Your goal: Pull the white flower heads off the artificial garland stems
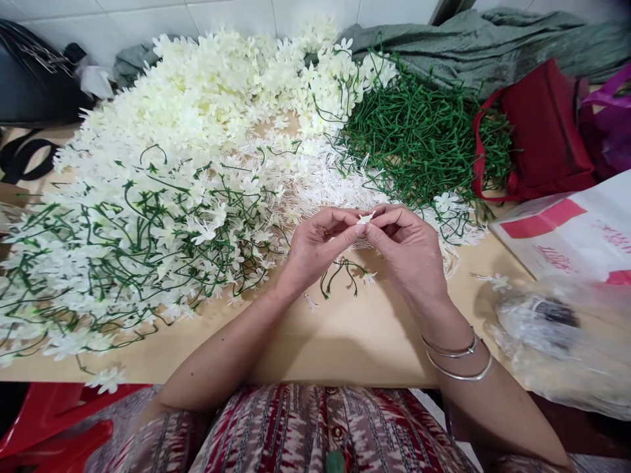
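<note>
Evidently for fine control, the left hand point(315, 248) and right hand point(415, 253) meet, fingertips pinched on a small white artificial flower piece point(365, 219) above the pale wooden table point(355, 355). Beyond them, curly green plastic stems point(414, 131), thin white filaments point(332, 180) and cream artificial blossoms point(197, 85) form neighbouring heaps, probably so each kind is easy to pick out.

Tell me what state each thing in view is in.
Left hand, pinching
Right hand, pinching
White flower piece, pinched between both hands
White flowers, heaped loosely
Green stems, tangled together
Clear plastic bag, crumpled
Grey-green cloth, bunched up
Red bag, strap slack
</note>
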`<state>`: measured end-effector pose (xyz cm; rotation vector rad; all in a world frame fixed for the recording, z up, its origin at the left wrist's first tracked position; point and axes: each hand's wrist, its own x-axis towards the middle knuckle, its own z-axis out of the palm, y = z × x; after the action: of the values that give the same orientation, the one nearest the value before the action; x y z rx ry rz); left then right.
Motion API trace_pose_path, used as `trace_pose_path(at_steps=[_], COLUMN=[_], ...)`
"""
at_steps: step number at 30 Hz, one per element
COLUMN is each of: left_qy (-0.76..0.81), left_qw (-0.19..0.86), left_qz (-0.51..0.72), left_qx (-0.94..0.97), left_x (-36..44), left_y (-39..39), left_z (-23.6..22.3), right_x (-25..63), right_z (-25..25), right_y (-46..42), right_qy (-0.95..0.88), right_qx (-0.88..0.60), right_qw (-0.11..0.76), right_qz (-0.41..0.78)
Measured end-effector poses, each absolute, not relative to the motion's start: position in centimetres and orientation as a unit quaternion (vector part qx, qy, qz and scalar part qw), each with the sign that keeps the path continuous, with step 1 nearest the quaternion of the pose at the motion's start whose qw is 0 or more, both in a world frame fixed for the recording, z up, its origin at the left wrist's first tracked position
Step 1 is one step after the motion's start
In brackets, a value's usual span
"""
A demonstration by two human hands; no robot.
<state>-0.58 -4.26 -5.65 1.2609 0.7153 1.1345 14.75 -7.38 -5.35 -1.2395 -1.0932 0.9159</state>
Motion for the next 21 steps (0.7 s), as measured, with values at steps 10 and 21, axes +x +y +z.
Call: trace_pose_path(at_steps=[10, 21], left_qy=[0.272, 0.269], left_qw=[0.641, 0.317], left_qz=[0.440, 0.208], left_qx=[0.567, 0.885], left_x=[-1.2, -4.6], left_y=[-4.3, -5.7], left_z=[-4.8, -2.7], right_x=[15.5, 17.3], right_z=[-5.2, -4.8], right_y=[-7.0, -6.5], right_qy=[-0.503, -0.490], right_qx=[-0.458, -0.530], right_qw=[0.632, 0.621], right_qz=[0.372, 0.306])
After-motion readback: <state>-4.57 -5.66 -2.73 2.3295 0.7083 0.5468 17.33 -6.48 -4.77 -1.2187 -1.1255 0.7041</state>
